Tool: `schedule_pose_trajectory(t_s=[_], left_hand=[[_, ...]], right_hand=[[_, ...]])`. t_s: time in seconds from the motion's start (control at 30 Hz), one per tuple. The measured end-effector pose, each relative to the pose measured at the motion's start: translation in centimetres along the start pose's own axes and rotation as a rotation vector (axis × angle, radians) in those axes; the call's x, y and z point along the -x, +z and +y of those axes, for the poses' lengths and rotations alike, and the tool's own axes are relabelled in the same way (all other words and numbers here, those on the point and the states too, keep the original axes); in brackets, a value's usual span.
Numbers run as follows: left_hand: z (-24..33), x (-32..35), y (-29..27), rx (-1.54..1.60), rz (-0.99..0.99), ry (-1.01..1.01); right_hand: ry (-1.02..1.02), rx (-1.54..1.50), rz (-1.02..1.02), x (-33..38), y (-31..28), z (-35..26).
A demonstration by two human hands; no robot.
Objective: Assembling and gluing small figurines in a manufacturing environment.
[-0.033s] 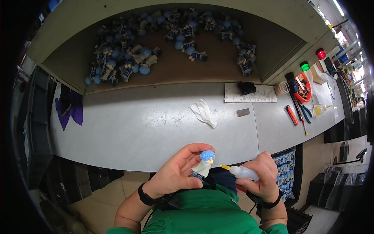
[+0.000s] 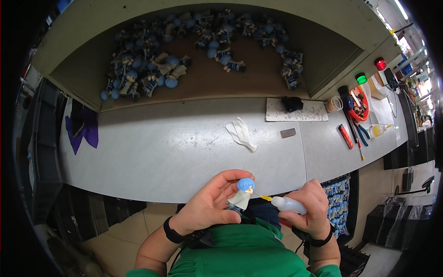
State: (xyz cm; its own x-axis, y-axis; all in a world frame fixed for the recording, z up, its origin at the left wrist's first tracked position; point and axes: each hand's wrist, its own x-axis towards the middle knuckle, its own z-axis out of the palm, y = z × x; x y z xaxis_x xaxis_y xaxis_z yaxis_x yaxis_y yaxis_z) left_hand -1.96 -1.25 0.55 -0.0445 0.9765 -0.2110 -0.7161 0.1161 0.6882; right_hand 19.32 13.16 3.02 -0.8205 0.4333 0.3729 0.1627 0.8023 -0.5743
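Observation:
My left hand [image 2: 206,206] is closed around a small figurine [image 2: 239,199] with blue hair and a pale cape. The figurine is upright, leaning a little, just beyond the front of my green top. In my right hand [image 2: 314,210] is a translucent squeeze bottle [image 2: 289,205], held sideways with its yellow needle tip [image 2: 266,198] pointing left. The thin needle reaches to the figurine's front near the face; whether it touches cannot be made out. My fingers hide part of the figurine's back and part of the bottle.
A shelf [image 2: 194,87] above the grey table [image 2: 152,152] holds many similar figurines. On the table lie a white cloth [image 2: 241,134], a dark small block [image 2: 288,133], pliers [image 2: 362,135] and a red bowl [image 2: 364,111]. At right below, a crate holds packed figurines [image 2: 338,203].

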Motion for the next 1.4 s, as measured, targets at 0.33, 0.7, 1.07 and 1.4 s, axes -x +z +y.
schedule_pose_trajectory(t_s=[0.33, 0.7, 1.07, 1.4], left_hand=[[0.1, -0.2, 0.1, -0.037, -0.035, 0.002], [-0.2, -0.3, 0.3, -0.09, -0.048, 0.025], [-0.1, -0.4, 0.5, -0.091, -0.044, 0.014], [-0.4, -0.5, -0.2, -0.197, -0.065, 0.084]], right_hand=[[-0.011, 0.043, -0.012, -0.2, 0.2, 0.1], [0.002, 0.091, -0.017, -0.5, 0.1, -0.6], [-0.01, 0.139, -0.029, -0.9, -0.5, -1.0], [0.145, -0.141, 0.134, 0.7, -0.2, 0.5]])
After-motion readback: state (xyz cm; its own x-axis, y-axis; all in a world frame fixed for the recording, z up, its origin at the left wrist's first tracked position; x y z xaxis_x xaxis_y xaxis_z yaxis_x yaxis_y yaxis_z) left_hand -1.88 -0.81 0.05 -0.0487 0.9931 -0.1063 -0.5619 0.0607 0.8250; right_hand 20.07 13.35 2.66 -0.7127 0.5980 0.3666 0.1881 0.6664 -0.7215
